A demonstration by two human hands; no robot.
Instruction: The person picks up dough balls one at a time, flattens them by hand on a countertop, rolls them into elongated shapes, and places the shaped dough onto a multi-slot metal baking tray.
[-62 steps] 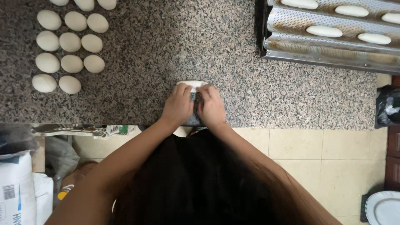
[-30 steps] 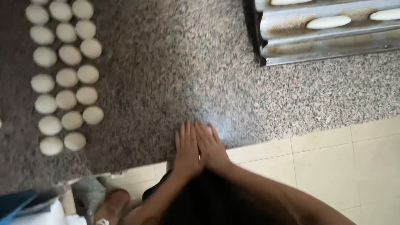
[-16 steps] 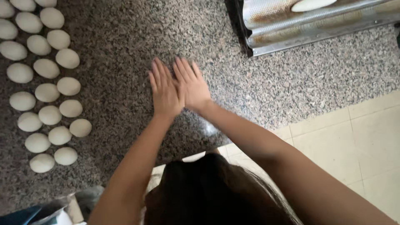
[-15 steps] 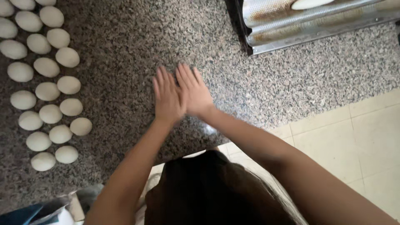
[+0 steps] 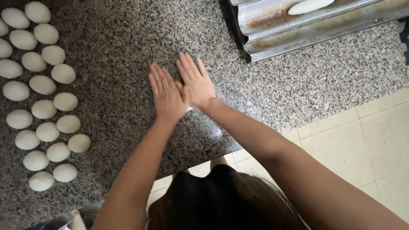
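Note:
My left hand (image 5: pixel 166 96) and my right hand (image 5: pixel 197 81) lie flat side by side on the speckled granite counter (image 5: pixel 128 51), fingers stretched out and pointing away from me. The thumbs touch. A small bit of white dough (image 5: pixel 188 109) peeks out under the heels of the palms; the rest of it is hidden. Neither hand grips anything. Several round white dough balls (image 5: pixel 42 85) lie in rows to the left of my left hand, well apart from it.
A perforated metal baguette tray (image 5: pixel 298 25) sits at the far right of the counter with one long shaped dough piece (image 5: pixel 310 6) in a channel. The counter edge (image 5: pixel 238 147) runs near my body, with pale floor tiles (image 5: pixel 366 140) to the right.
Both hands have slid forward together from the counter's near edge toward its middle, staying flat and side by side. The dough balls and the tray have not moved.

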